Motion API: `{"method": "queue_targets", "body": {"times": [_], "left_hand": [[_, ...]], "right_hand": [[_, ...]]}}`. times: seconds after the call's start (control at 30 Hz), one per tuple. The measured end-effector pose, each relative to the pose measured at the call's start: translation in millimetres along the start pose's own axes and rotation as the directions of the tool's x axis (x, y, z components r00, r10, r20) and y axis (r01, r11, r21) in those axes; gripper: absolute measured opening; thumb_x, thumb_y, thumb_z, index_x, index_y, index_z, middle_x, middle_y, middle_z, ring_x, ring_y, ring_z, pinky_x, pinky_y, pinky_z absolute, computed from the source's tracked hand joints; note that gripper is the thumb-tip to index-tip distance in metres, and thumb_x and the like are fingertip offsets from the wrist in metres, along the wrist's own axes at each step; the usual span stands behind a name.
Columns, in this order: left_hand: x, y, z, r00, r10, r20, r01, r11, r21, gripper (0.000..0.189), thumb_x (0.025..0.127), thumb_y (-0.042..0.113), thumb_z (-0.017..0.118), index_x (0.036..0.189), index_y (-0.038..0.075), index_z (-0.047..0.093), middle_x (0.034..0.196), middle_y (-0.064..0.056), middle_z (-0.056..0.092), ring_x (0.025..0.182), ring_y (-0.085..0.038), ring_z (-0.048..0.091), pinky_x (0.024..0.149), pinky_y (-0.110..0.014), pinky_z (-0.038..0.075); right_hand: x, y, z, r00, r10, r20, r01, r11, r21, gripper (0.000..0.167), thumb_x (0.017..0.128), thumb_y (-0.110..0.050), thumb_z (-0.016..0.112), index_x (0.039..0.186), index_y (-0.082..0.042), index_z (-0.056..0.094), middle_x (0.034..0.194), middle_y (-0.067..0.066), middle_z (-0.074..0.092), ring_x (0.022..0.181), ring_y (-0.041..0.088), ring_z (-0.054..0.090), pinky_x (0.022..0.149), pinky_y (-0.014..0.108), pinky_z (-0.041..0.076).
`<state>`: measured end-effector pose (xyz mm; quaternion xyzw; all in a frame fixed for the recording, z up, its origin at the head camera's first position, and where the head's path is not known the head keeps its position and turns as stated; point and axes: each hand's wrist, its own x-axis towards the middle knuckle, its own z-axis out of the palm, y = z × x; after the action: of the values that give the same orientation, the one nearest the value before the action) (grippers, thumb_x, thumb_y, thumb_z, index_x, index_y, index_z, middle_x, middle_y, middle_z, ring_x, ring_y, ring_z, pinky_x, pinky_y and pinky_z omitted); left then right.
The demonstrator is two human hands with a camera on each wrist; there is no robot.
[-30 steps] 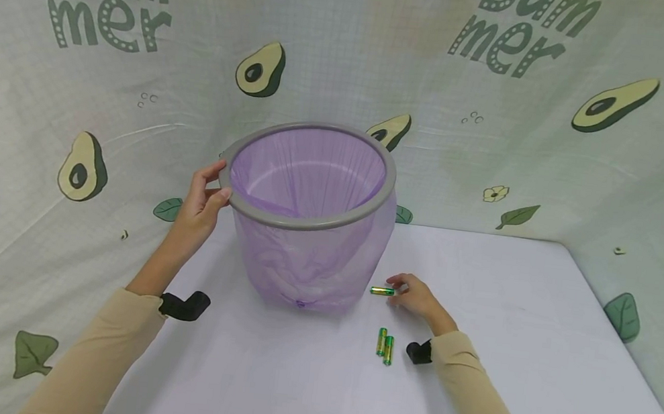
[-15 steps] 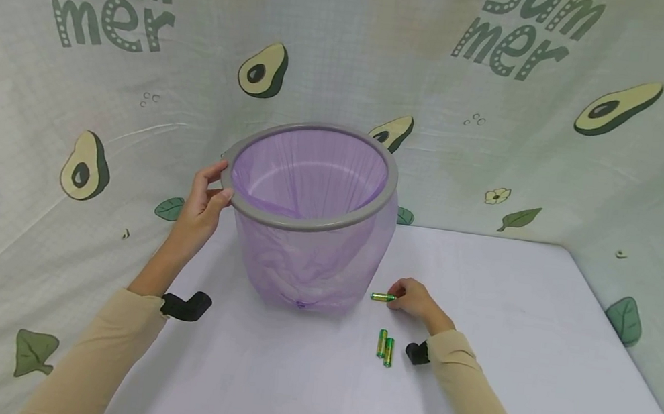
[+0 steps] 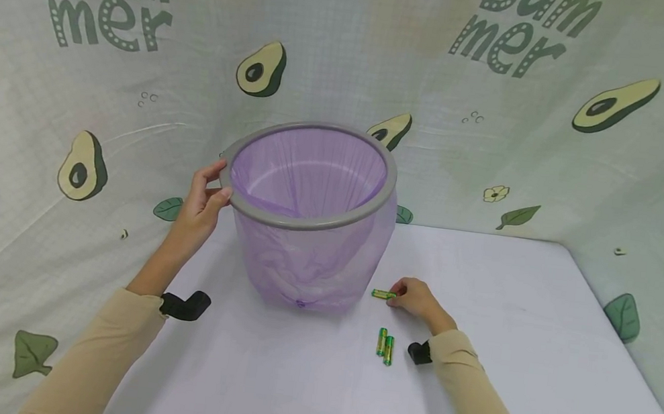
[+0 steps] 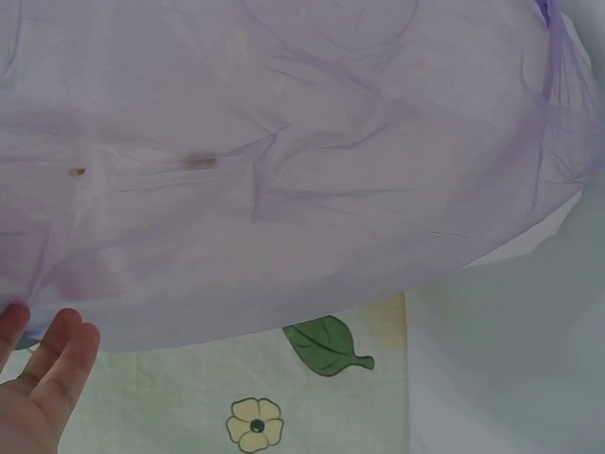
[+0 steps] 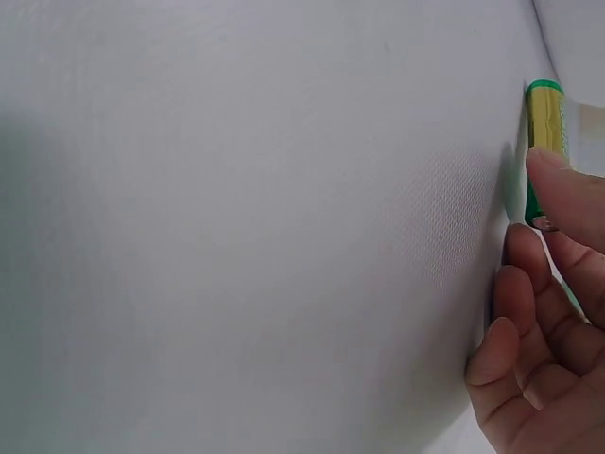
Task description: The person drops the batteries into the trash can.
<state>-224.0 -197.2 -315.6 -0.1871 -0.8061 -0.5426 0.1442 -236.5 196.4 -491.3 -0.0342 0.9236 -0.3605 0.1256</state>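
Note:
My left hand (image 3: pixel 201 210) grips the grey rim (image 3: pixel 306 223) of a round bin lined with a thin purple bag (image 3: pixel 308 258), thumb outside at the left edge. In the left wrist view, fingertips (image 4: pixel 71 359) of that hand show beside the bag's translucent side. My right hand (image 3: pixel 416 298) pinches the right end of a green and gold battery (image 3: pixel 382 294), low over the table just right of the bin. The right wrist view shows the thumb on the battery (image 5: pixel 546 123), the other fingers curled below. Two more batteries (image 3: pixel 381 342) lie side by side nearer me.
A white table (image 3: pixel 265 375) carries everything. Behind it and at both sides hangs a pale cloth (image 3: pixel 189 64) printed with avocados and leaves. Black wrist mounts (image 3: pixel 186 306) stick out from both cuffs. Two small dark spots (image 4: pixel 77 172) blur through the bag; their kind is unclear.
My right fingers, spread at the battery's right end a second ago, have come together on it. The battery has tilted slightly. My left hand and the bin stay put.

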Motion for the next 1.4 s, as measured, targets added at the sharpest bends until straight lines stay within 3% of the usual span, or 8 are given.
{"method": "queue_targets", "body": {"times": [0.53,0.93,1.13,1.4], "left_hand": [[0.3,0.6,0.1,1.0,0.004,-0.009,-0.004,1.0,-0.011,0.049,0.097,0.01,0.04,0.144,0.004,0.024,0.133,-0.013,0.03,0.104,-0.004,0.045,0.088,-0.007,0.039],[0.1,-0.2,1.3,1.0,0.001,-0.011,-0.001,1.0,-0.023,0.049,0.097,0.01,0.04,0.143,0.005,0.025,0.132,-0.013,0.03,0.103,-0.005,0.046,0.088,-0.008,0.04],[0.7,-0.1,0.9,1.0,0.002,-0.012,-0.003,1.0,-0.028,0.049,0.097,0.011,0.04,0.143,0.005,0.025,0.132,-0.012,0.03,0.103,-0.004,0.046,0.088,-0.008,0.04],[0.4,0.5,0.4,1.0,0.002,0.002,-0.002,1.0,-0.019,0.049,0.097,0.011,0.04,0.144,0.006,0.024,0.132,-0.011,0.03,0.104,-0.004,0.046,0.087,-0.008,0.04]], "right_hand": [[-5.0,-0.5,-5.4,1.0,0.012,-0.018,-0.011,0.999,0.037,0.022,0.082,-0.015,0.068,0.096,0.001,0.064,0.082,0.007,0.059,0.074,0.015,0.051,0.063,0.024,0.041],[-18.3,-20.1,-30.4,0.991,-0.072,-0.109,0.083,0.991,0.102,0.028,0.086,-0.019,0.063,0.103,0.004,0.062,0.093,0.014,0.064,0.084,0.02,0.056,0.07,0.027,0.045],[-26.4,-37.6,-50.5,0.971,-0.134,-0.196,0.16,0.98,0.122,0.03,0.087,-0.024,0.064,0.104,0.001,0.063,0.093,0.012,0.063,0.084,0.019,0.055,0.07,0.027,0.045],[-46.4,-70.3,-78.7,0.926,-0.185,-0.329,0.246,0.957,0.152,0.029,0.088,-0.023,0.064,0.105,0.0,0.062,0.095,0.014,0.062,0.082,0.016,0.053,0.067,0.022,0.045]]}}
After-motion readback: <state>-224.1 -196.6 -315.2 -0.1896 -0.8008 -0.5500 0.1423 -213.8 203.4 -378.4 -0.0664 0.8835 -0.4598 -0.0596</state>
